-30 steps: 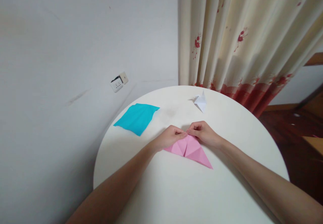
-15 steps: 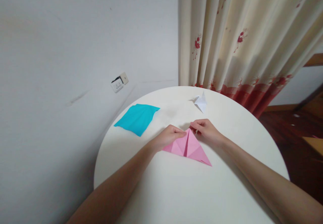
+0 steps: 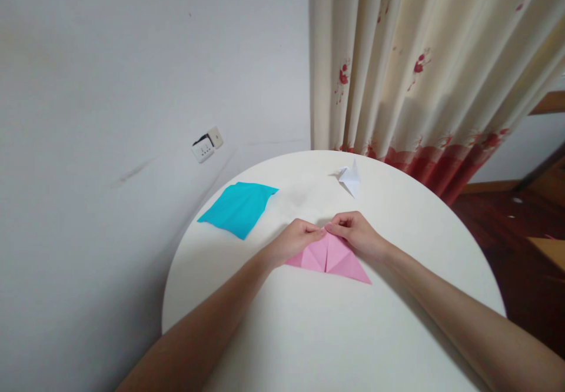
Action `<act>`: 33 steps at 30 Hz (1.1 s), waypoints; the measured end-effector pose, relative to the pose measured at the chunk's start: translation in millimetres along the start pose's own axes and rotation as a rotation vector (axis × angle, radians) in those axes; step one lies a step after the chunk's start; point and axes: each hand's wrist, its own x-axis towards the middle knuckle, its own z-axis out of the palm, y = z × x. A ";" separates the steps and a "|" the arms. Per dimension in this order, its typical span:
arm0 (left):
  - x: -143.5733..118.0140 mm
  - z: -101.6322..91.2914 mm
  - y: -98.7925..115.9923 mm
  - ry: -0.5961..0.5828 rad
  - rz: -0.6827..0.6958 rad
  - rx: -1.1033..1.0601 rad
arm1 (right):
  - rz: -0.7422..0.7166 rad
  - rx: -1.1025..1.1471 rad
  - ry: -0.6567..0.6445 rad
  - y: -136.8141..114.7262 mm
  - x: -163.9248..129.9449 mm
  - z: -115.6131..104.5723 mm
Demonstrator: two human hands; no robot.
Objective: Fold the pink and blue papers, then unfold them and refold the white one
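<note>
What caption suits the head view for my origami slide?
Both hands, left hand and right hand, pinch the far tip of pink folded paper on a round white table.

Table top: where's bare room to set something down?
Free: the table near edge between the forearms, and the right side beyond the right hand. Crowded: the middle, where left hand and right pinch the pink paper; blue sheet and white fold behind.

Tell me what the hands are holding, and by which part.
Both the left hand and the right hand pinch the folded pink paper at its far top point, fingers meeting there; the rest of it lies flat on the white table.
</note>
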 end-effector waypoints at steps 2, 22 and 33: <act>0.0 0.8 0.0 0.011 0.009 -0.007 | 0.002 0.045 0.001 -0.1 -0.7 1.3; 1.4 -4.0 0.5 0.062 -0.102 0.025 | 0.025 -0.041 0.216 -6.8 9.7 -40.4; 5.9 -12.9 -4.6 0.201 -0.055 0.007 | -0.027 -0.074 0.295 -5.5 11.6 -58.0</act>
